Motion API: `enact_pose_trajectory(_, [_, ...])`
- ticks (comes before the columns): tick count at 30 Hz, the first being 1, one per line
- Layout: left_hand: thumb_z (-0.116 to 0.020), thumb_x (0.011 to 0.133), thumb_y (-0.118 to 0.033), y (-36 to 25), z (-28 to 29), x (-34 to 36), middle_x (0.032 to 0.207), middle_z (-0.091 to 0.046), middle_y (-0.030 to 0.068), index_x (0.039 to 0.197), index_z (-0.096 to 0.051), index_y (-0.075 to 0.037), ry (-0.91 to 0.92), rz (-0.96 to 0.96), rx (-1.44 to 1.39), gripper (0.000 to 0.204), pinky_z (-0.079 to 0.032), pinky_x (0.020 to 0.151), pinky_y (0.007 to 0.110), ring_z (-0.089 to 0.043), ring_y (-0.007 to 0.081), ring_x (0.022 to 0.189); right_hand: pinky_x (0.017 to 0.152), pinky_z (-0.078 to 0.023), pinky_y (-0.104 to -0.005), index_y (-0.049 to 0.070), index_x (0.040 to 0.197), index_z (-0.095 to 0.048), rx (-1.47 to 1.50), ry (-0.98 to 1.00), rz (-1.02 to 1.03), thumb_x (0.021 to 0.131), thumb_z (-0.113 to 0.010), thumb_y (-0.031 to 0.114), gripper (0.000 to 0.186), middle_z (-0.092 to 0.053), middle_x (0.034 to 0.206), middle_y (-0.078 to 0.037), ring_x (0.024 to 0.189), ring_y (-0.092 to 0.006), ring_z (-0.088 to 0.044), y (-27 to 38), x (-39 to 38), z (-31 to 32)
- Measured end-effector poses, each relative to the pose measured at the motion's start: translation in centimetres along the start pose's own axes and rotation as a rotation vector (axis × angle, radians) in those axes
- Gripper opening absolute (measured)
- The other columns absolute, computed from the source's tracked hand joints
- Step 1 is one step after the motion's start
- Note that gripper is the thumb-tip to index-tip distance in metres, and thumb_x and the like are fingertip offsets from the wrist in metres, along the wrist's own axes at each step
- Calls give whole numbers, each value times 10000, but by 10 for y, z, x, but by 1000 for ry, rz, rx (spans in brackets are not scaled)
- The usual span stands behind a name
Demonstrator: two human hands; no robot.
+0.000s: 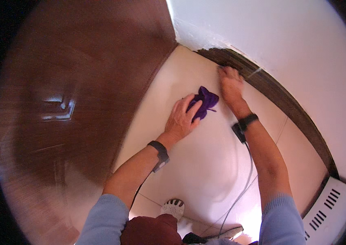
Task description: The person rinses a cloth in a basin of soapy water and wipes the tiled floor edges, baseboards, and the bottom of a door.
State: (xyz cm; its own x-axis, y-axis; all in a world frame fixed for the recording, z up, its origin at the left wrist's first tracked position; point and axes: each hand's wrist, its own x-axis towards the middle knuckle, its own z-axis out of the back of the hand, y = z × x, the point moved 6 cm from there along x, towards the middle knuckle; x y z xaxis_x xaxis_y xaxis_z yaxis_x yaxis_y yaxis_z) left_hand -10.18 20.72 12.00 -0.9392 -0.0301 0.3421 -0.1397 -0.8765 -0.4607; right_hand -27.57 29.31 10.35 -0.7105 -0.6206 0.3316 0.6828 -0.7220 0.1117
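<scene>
My left hand (183, 116) grips a purple cloth (207, 98) on the pale tiled floor (173, 171). Farther forward and to the right, my right hand (231, 83) is at the foot of the wall, by a dark skirting board (291, 118); its fingers are bent, and I cannot make out whether they hold anything. Dark bands circle both wrists, with a black device (238, 132) and a cable beside the right one.
A glossy dark brown panel (79, 61) rises on the left and a white wall (283, 49) ahead and right. A white slotted plate (323, 208) is at lower right. My feet in white footwear (173, 208) show below, by maroon clothing.
</scene>
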Motion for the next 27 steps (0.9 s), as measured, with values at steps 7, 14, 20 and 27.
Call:
enact_pose_trajectory(7, [-639,686,-114,-7,-4,10,1282,-354,188,1234,-430,-73,36,-20,-50,588,-335,973,467,-400,368,1135,779,-425,-433,57,1085,-572,-42,24,-69,749,-505,89,344,-517,1030,-91,952,-277,-494,39,43,-16])
enact_pose_trajectory(14, [-658,687,-127,8,4,0,1249,-401,167,1211,-454,-76,1,41,-10,564,-337,970,438,-429,329,1123,827,-420,-457,118,1173,-525,-47,152,13,805,-487,125,370,-511,1107,-78,1058,-263,-473,35,31,-7])
enact_pose_trajectory(20, [-619,689,-68,28,22,-52,1261,-391,200,1214,-418,-41,-89,312,61,563,-300,992,470,-398,369,1152,807,-423,-445,104,1195,-519,-158,124,-116,796,-500,117,400,-507,1065,-82,998,-273,-480,-21,-24,19])
enact_pose_trajectory(27, [-619,672,-72,23,30,-54,1267,-361,236,1236,-369,-23,-55,318,105,618,-257,1014,503,-342,392,1205,773,-434,-437,-12,1096,-551,-60,88,-57,762,-534,125,361,-491,1040,-115,976,-300,-473,70,52,-21])
